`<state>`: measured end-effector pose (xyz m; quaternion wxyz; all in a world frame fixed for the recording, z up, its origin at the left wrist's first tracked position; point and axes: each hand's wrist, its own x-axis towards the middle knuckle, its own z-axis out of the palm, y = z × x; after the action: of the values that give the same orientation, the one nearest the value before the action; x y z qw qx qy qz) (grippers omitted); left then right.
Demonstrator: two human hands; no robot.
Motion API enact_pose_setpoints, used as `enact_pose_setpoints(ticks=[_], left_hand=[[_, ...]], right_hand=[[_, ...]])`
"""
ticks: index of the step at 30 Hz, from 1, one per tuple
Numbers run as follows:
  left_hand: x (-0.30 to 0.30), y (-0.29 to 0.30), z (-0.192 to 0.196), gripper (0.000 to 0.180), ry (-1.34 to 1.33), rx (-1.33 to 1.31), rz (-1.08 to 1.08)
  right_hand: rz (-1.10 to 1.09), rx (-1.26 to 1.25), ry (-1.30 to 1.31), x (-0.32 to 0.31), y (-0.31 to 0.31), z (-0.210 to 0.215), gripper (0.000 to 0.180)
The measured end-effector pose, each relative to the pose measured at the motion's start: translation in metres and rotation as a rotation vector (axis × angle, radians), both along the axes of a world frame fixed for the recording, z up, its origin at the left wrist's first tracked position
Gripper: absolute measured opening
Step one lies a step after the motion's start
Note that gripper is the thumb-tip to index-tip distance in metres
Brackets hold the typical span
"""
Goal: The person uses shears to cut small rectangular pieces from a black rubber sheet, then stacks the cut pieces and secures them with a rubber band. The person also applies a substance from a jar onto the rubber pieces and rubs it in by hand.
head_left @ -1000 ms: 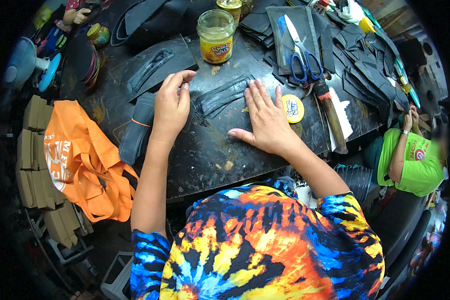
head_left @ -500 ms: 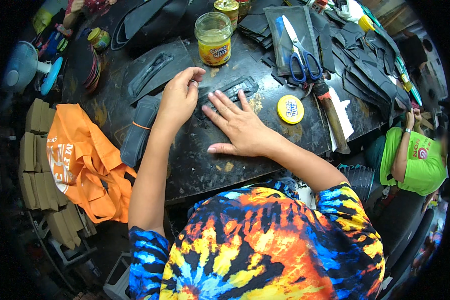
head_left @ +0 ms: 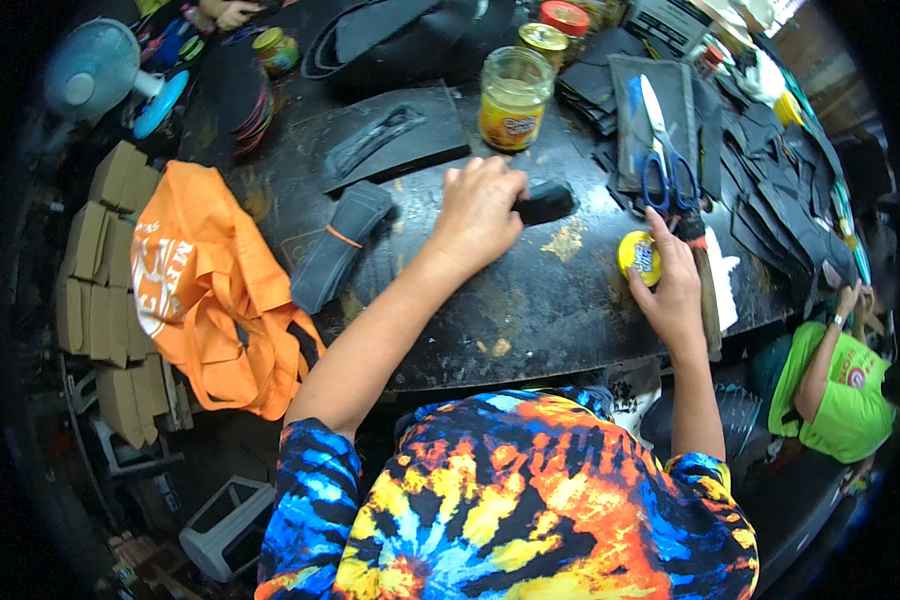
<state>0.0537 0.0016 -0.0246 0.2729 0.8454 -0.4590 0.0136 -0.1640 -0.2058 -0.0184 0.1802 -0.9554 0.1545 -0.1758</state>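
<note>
Head view: my left hand [head_left: 477,212] curls over the left end of the black strip [head_left: 550,204] on the table [head_left: 560,325]; its fingertips are hidden, so I cannot tell whether it grips. My right hand [head_left: 674,288], open, partly covers the lid [head_left: 636,258] near the scissors [head_left: 658,135].

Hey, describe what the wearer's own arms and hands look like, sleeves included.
Short tie-dye sleeves in blue, black, orange and yellow cover the upper arms. Both forearms are bare, and the left hand and right hand show no gloves or watch.
</note>
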Motion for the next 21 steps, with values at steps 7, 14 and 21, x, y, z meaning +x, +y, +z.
enact_pose_setpoints(ticks=[7, 14, 21], left_hand=[[0.032, 0.044, 0.027, 0.027, 0.276, -0.479, -0.024], [0.177, 0.192, -0.005, 0.031, 0.318, -0.403, 0.636], [0.163, 0.195, -0.039, 0.053, -0.13, 0.132, 0.811]], right_hand=[[0.129, 0.106, -0.044, 0.032, -0.006, 0.03, 0.064], [0.358, -0.224, -0.284, 0.124, -0.009, 0.077, 0.061], [0.403, -0.489, -0.018, 0.234, -0.008, 0.075, 0.093]])
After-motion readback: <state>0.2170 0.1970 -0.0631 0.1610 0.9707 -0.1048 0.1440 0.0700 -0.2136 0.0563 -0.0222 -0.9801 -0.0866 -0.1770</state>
